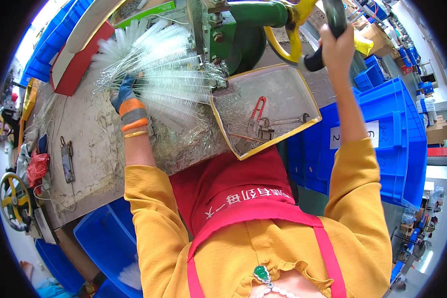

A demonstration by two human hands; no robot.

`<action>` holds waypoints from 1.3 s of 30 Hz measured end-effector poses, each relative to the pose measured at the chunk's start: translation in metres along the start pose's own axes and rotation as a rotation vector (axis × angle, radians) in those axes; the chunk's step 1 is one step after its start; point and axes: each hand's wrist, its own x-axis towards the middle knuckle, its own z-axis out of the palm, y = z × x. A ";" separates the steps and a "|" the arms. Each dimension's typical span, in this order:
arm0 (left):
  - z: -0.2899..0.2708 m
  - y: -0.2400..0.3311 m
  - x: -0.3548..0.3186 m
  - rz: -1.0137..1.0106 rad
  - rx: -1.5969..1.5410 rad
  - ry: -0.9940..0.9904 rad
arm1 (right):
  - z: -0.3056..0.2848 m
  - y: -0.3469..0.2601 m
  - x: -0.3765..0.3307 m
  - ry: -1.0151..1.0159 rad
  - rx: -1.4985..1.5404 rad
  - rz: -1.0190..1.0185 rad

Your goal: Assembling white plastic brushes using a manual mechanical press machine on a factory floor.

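My left hand (127,95), in a dark blue glove with an orange and grey cuff, is closed round a fanned bundle of tube brushes (169,82). These have white bristles and twisted wire stems; part of my fingers is hidden behind them. The bundle's right end lies against the foot of a green hand press (222,44). My bare right hand (338,47) is closed round the black handle (335,17) of the press's yellow handwheel (294,31). Below the press lies a shallow yellow-edged tray (288,92) with red-handled pliers (257,111) and a wrench (292,119).
Loose wire bits litter the worn bench (97,144). A dark phone-like device (67,161) lies at its left, near a red plastic bag (37,169). Another handwheel (16,201) stands at far left. Blue crates (402,129) stack up at right; a blue bin (102,231) sits lower left.
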 end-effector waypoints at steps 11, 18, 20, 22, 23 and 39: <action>0.006 -0.019 0.008 -0.148 -0.126 0.062 | -0.009 -0.018 0.004 -0.020 0.226 0.148; 0.020 -0.008 -0.001 -0.094 -0.033 0.122 | -0.026 -0.077 0.042 -0.210 0.001 0.251; 0.022 -0.007 -0.005 -0.089 -0.052 0.108 | -0.026 -0.069 0.045 -0.215 -0.031 0.170; 0.029 -0.006 -0.011 -0.091 -0.072 0.087 | -0.027 -0.044 0.049 -0.216 -0.073 0.091; 0.018 0.000 -0.012 -0.055 -0.030 0.134 | -0.015 -0.023 0.044 -0.231 -0.084 0.058; 0.007 -0.002 -0.005 0.090 0.170 -0.117 | -0.012 -0.011 0.009 -0.107 0.067 0.112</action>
